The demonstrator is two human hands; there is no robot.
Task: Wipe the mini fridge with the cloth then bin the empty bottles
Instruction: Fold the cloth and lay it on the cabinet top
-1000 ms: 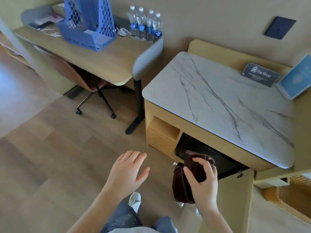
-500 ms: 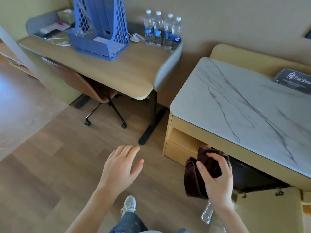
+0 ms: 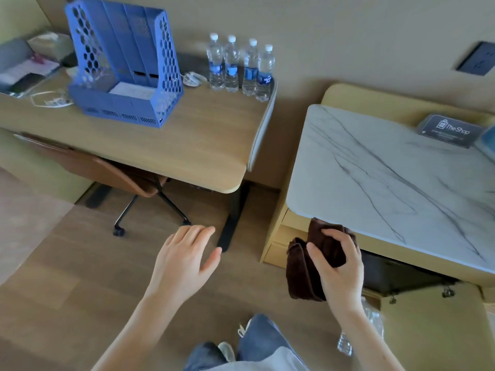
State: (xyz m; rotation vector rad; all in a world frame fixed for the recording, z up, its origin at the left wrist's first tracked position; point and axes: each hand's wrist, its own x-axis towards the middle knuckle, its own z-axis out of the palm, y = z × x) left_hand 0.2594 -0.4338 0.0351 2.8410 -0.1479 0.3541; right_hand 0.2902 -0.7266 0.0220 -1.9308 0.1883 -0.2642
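My right hand (image 3: 339, 269) grips a folded dark brown cloth (image 3: 301, 269), held in front of the cabinet's left corner. The black mini fridge (image 3: 388, 274) sits inside the cabinet under the marble top, mostly hidden; the cabinet door (image 3: 434, 328) hangs open to the right. My left hand (image 3: 184, 261) hovers over the floor with fingers spread and nothing in it. A clear plastic bottle (image 3: 359, 333) lies on the floor, partly behind my right forearm. Several water bottles (image 3: 241, 66) with blue labels stand on the desk's back right corner.
A wooden desk (image 3: 187, 135) at the left carries a blue file rack (image 3: 123, 62) and papers. A brown office chair (image 3: 120, 178) is tucked under it. The marble cabinet top (image 3: 388, 178) bears a dark sign (image 3: 452, 129). My legs and shoe show at the bottom.
The view has swung left and risen, bringing the desk nearer. My right hand has stayed by the cabinet front with the cloth. My left hand remains spread over the floor.
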